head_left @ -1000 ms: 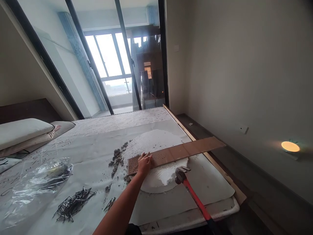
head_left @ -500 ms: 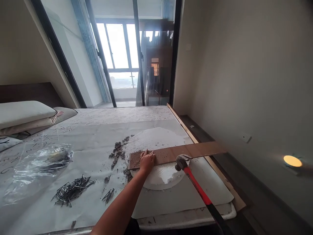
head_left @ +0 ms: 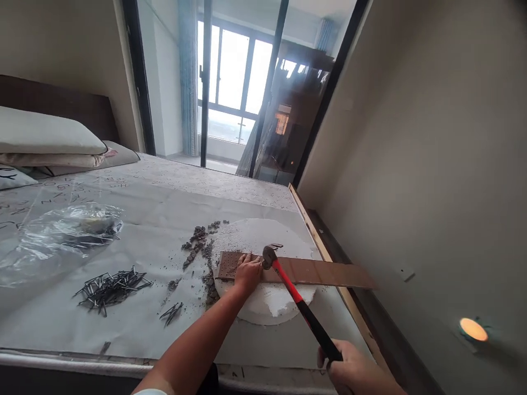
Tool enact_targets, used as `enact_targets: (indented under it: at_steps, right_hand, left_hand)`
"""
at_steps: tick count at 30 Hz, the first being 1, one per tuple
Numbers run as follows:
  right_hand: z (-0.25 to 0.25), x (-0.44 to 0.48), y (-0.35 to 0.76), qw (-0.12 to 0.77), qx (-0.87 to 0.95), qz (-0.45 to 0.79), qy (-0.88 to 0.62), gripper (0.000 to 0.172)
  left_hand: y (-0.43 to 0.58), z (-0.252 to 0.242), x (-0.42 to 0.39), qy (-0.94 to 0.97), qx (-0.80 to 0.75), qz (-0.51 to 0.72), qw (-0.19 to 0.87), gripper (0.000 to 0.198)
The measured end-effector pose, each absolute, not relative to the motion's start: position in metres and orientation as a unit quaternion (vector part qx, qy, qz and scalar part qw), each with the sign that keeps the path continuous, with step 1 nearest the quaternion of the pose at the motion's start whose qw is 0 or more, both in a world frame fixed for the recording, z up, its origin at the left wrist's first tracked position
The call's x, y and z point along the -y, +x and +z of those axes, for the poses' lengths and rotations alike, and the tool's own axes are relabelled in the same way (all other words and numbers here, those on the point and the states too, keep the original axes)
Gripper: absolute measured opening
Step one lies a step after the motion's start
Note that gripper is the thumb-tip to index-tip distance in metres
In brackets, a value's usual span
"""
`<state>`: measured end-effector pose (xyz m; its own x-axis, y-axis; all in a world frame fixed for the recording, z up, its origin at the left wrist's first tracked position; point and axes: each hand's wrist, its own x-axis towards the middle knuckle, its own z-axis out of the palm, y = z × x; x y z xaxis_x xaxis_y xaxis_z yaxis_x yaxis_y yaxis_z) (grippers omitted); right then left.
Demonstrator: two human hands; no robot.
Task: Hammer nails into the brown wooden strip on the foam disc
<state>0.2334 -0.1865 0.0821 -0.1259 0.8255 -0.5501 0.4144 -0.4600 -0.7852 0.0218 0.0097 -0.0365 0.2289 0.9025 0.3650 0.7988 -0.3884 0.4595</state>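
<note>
Left hand [head_left: 248,272] pressed wooden strip [head_left: 317,272], fingers stretched flat, right hand [head_left: 354,371] fingers clamped round hammer [head_left: 297,298], plastic bag [head_left: 53,241] held something dark

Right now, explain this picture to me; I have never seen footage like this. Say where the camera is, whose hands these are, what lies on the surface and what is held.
No machine here: a person wears one camera on the head, looking forward and down, so both arms entering from below are that person's own. The left hand rests on the left end of a brown board, which lies across a white foam disc on a paper-covered surface. Whether its fingers pinch anything is too small to tell. The right hand grips the black end of a red-handled hammer, whose head is right beside the left hand. Further left lie a pile of nails, a clear plastic bag and some grey crumbs.
</note>
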Motion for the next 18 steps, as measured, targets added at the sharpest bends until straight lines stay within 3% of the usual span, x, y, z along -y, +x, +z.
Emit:
enact_targets:
  at_steps: [9,18]
  right_hand:
    - [0.063,0.174,0.214,0.165,0.465,0.626,-0.604,0.023]
    - [0.070,0.171,0.224,0.214,0.451,0.651,-0.572,0.019]
  left_hand:
    - [0.022,-0.039,-0.007,0.773,-0.556,0.292,0.092,0.033]
    - [0.022,-0.047,-0.008,0.773,-0.542,0.316,0.093,0.032]
